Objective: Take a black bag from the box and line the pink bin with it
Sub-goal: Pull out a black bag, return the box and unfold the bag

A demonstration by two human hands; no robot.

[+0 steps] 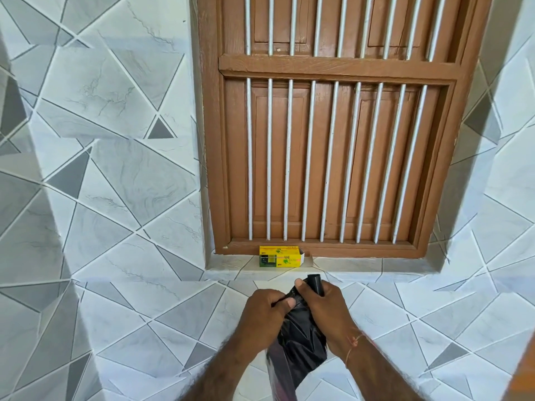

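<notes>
A small yellow and green box (280, 256) lies on the window ledge (347, 266), its right end flap open. Below it, both my hands hold black plastic in front of the tiled wall. My right hand (321, 311) grips a black roll of bags (315, 283) that sticks up past its fingers. My left hand (265, 309) pinches the top of a loose black bag (301, 340) that hangs crumpled down between my wrists. Roll and bag touch between my hands. No pink bin is in view.
A brown wooden window (327, 140) with closed shutters and white vertical bars fills the recess above the ledge. Grey and white tiles with a triangle pattern (115, 198) cover the walls on both sides and below.
</notes>
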